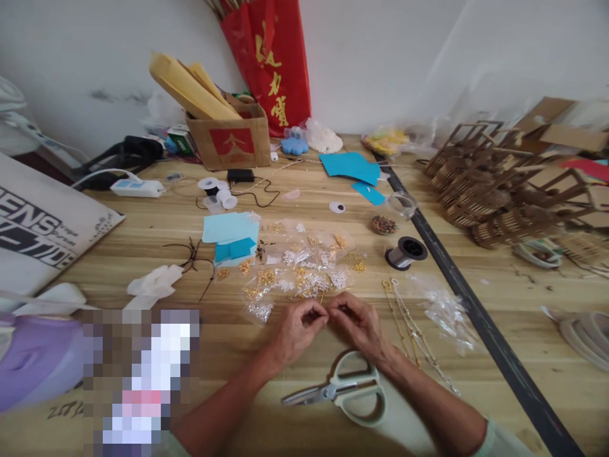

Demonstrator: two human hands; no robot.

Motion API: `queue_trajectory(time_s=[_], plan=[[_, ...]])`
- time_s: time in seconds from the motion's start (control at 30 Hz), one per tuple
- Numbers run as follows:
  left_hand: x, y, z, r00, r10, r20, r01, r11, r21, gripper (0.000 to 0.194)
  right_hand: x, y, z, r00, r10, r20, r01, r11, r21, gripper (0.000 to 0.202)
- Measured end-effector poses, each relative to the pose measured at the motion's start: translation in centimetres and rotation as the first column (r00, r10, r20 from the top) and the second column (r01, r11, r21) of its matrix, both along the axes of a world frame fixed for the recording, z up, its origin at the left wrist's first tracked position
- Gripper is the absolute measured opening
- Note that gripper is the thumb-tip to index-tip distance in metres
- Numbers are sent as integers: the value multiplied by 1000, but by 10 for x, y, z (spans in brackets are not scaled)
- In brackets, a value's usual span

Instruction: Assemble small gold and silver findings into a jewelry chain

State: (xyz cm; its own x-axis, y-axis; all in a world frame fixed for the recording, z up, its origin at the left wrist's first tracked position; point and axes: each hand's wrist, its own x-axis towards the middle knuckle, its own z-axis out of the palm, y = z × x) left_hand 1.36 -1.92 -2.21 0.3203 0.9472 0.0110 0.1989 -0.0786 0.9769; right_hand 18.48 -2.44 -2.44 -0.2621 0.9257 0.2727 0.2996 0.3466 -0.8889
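Meeting nearly tip to tip: left hand [295, 327] and right hand [359, 324], thumb and fingertips pressed together, any piece pinched too small to tell. Gold and silver findings [311, 284]: just beyond, mid-tabletop [285, 212]. Scissors [327, 391]: toward the tabletop's near edge.

smooth wood tabletop [190, 393]; glossy metal scissor blades [307, 395], matt plastic handles [378, 406]; crinkled clear plastic bags [451, 311].
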Motion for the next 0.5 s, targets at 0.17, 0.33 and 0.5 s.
queue_trajectory(time_s=[0.17,0.33,0.5], plan=[[1,0,2,1000,-4,-1,4,1000,-24,7,-1,0,1,999,8,-50,-10,999,-41,15],[1,0,3,1000,-7,13,7,1000,-25,7,-1,0,1,998,26,-63,-29,998,-50,19],[1,0,2,1000,2,1,-2,1000,-18,8,-1,0,0,1000,15,-20,-15,1000,-23,20]])
